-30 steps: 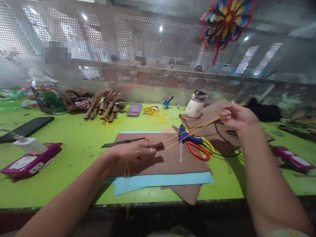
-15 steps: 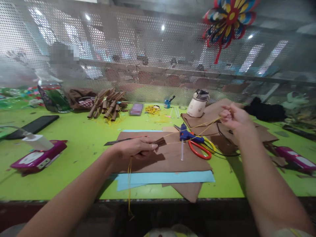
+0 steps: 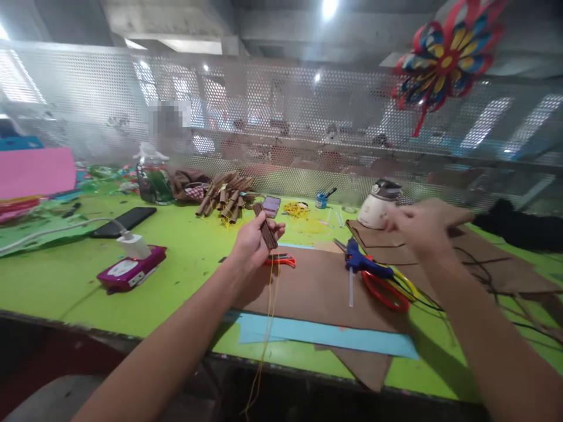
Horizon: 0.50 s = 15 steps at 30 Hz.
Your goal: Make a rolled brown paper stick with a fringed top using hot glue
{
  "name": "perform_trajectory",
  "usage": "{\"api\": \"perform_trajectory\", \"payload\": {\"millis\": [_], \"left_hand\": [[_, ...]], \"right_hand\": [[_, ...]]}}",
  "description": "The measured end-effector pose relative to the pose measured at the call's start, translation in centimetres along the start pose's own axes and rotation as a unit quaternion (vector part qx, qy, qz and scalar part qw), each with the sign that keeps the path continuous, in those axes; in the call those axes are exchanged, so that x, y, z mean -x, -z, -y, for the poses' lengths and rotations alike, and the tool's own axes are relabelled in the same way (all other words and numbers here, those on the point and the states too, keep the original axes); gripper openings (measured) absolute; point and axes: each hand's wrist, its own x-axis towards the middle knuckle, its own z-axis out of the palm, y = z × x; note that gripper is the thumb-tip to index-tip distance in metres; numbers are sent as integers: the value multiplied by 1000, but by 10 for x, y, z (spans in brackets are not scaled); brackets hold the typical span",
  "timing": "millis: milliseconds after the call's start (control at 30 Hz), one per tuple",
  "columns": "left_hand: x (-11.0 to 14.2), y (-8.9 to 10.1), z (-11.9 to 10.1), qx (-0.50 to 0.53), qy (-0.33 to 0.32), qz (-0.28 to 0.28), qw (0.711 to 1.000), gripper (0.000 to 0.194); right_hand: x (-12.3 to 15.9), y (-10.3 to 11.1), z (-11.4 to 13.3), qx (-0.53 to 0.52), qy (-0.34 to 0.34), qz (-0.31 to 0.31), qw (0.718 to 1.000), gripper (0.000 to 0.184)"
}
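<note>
the left hand (image 3: 251, 243) is clamped on a brown bundle (image 3: 266, 230), left of the glue gun (image 3: 358, 258); yellow string (image 3: 265, 346) dangles near. the right hand (image 3: 417, 231) hovers right, blurred; whether it grips anything, i cannot tell.

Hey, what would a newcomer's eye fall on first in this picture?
Probably the red, blue and yellow flower-shaped ornament hanging at the upper right, vivid against the grey perforated screen. Next, the bright green table, with a blue glue gun and red-and-yellow-handled scissors to the right of centre. Near the middle, the left hand holds a ridged brown piece, with yellow strings hanging below it past the table's front edge.
</note>
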Motion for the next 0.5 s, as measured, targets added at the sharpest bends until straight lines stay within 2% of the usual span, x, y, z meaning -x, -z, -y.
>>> {"api": "perform_trajectory", "payload": {"millis": [67,100,133,167,233,300,400,500], "left_hand": [[1,-1,3,13,-31,-19,999,19],[1,-2,5,18,-45,-25,999,18],[2,-3,8,22,-58,-30,998,17],[3,-4,10,26,-71,-35,997,15],[4,-5,14,33,-94,-47,994,12],[6,-5,17,37,-108,-60,992,9],[8,-5,18,40,-113,-72,990,8],[12,-6,18,53,-118,-63,990,8]], "right_hand": [[29,-47,28,-39,30,96,994,24],[43,-72,40,-93,35,202,974,22],[56,-95,50,-143,27,273,951,25],[67,-116,57,-178,9,298,938,31],[82,-146,66,-199,-6,280,939,37],[89,-161,68,-158,34,229,960,35],[93,-163,70,-62,119,171,976,22],[95,-154,70,17,193,143,971,15]]}}
